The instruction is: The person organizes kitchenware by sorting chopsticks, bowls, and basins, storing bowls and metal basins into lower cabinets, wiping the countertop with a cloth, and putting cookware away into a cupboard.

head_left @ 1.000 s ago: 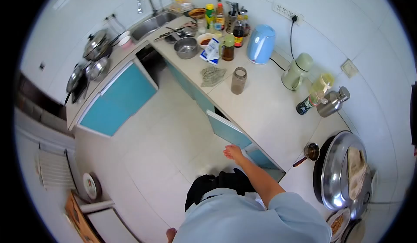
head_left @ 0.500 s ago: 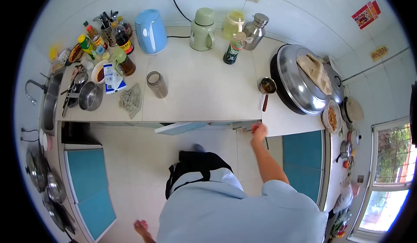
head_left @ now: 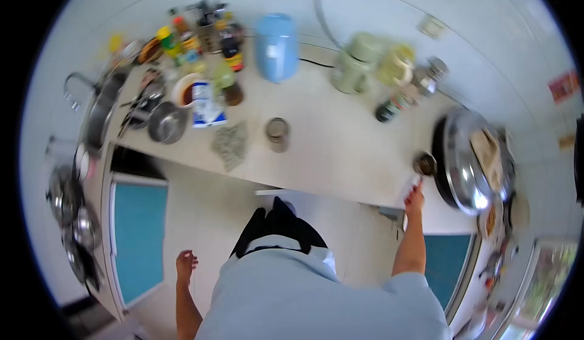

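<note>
1. No text is legible across the blurred kitchen counter (head_left: 328, 151).
2. At left, print on a blue-and-white packet (head_left: 208, 110) is unreadable.
3. Far left, a dark bottle (head_left: 231, 49) wears a red-and-yellow label, its wording blurred.
4. At right, a red wall sign (head_left: 564, 87) is illegible.

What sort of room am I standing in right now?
A kitchen, probably a home one: there's a sink at one end of the counter, a blue kettle, and some metal pot lids.

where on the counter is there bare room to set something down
Free: the counter between the cup and the small pan by the right hand, and from cup to kettle. Crowded: the sink end, with pot, bowl and bottles.
</note>
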`<state>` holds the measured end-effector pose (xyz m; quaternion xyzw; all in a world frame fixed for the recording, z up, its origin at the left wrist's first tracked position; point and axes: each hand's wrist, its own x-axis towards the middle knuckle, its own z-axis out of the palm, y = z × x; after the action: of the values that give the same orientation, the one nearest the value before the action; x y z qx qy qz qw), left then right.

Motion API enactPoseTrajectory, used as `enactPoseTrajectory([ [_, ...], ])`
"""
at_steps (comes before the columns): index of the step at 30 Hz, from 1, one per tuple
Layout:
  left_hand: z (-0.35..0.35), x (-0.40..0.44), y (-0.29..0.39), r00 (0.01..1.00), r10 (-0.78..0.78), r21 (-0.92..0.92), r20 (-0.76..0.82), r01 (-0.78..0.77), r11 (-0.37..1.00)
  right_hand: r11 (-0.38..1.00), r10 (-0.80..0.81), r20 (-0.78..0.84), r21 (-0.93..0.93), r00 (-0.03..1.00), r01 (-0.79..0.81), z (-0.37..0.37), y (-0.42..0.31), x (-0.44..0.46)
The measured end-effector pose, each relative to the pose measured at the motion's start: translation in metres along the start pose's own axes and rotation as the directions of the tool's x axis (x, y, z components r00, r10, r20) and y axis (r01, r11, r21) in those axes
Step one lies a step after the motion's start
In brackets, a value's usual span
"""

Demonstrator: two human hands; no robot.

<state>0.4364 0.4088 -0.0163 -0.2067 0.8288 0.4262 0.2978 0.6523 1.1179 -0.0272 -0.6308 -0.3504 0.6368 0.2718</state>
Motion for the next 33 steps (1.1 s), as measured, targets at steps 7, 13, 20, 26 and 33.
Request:
enactPoseTrajectory([
  [7,-0.021,0.025,0.010,0.985,-0.111,-0.011,-0.134,0.110,0.994,0.950,-0.312,-0.071,0.004,0.948,0.313,0.029,0.025,-0.050],
  [13,-0.034,0.076,0.008,0.988,-0.133,0.076,0.079,0.127,0.989,0.881,-0.473,-0.029,-0.045,0.881,0.471,0.097,0.006,-0.175],
  [20,-0.119,0.160,-0.001,0.991,-0.039,-0.061,0.129,0.048,0.997,0.849,-0.496,0.300,-0.029,0.815,0.527,0.249,0.014,-0.312],
  [26,-0.226,0.176,-0.058,0.989,-0.141,-0.231,-0.035,0.129,0.964,0.902,-0.353,0.649,0.045,0.673,0.429,0.401,0.058,-0.404],
  [33,-0.259,0.155,-0.155,0.878,-0.456,-0.562,-0.145,0.306,0.768,0.920,-0.171,0.832,-0.058,0.528,0.388,0.540,0.102,-0.465],
])
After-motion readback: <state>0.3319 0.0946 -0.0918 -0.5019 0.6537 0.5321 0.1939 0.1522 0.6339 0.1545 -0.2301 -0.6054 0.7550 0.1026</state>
